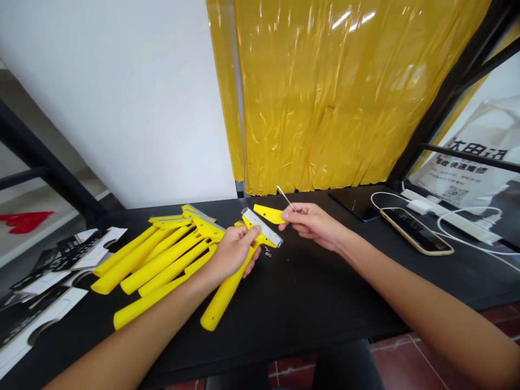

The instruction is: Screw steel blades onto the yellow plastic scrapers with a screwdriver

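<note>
The left hand gripped a yellow scraper; the right hand pinched a yellow cover and, apparently, a thin pin.

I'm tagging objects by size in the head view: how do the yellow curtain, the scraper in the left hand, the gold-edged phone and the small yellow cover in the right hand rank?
Largest to smallest as they look:
1. yellow curtain
2. scraper held in the left hand
3. gold-edged phone, though it lies farther back, so this is unsure
4. small yellow cover pinched in the right hand

cardboard cards cut off, washers tiny
</note>
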### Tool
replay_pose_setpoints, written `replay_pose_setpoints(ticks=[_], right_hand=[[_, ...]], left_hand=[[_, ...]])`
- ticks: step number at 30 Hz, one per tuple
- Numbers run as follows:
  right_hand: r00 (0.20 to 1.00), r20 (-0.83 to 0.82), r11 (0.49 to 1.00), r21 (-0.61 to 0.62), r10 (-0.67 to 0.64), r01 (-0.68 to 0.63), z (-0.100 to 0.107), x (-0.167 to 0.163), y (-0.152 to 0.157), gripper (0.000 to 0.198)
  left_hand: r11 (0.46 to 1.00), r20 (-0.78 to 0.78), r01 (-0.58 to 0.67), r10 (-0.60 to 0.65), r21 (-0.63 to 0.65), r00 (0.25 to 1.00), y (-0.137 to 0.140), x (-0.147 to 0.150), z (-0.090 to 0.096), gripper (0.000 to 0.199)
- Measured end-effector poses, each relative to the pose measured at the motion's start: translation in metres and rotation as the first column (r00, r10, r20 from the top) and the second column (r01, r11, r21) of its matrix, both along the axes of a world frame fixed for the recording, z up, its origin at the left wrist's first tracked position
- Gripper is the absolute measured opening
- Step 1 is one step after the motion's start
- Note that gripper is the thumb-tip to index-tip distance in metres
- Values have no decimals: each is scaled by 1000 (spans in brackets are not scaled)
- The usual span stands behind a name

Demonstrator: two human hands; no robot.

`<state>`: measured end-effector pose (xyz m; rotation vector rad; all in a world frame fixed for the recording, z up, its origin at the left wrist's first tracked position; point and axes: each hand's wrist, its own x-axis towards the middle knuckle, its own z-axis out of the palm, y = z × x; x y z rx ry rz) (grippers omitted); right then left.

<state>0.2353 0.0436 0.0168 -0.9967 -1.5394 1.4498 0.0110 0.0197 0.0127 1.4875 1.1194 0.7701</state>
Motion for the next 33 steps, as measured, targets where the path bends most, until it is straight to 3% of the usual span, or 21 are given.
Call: replay_pose_setpoints(ticks=[6,17,23,27,33], right_hand=[[985,169,974,226,-17,-22,-7,-8,-2,17],[986,148,978,203,-70,39,-10,-18,-6,25],[984,166,979,200,-68,34,-16,-23,-6,28],[985,165,975,221,-58,21,-17,-24,-7,29],[986,167,987,156,14,-40,-12,-19,-8,30]], left_hand=[[999,10,10,-10,44,1000,4,-3,-4,50],[998,63,29,-26,-60,998,3,-2,-1,44],[987,97,107,-96,-119,991,4,-4,-7,56],[990,10,139,-138,-34,990,0,-4,-4,49],[962,-81,260,-253,82,964,-4,-3,2,56]])
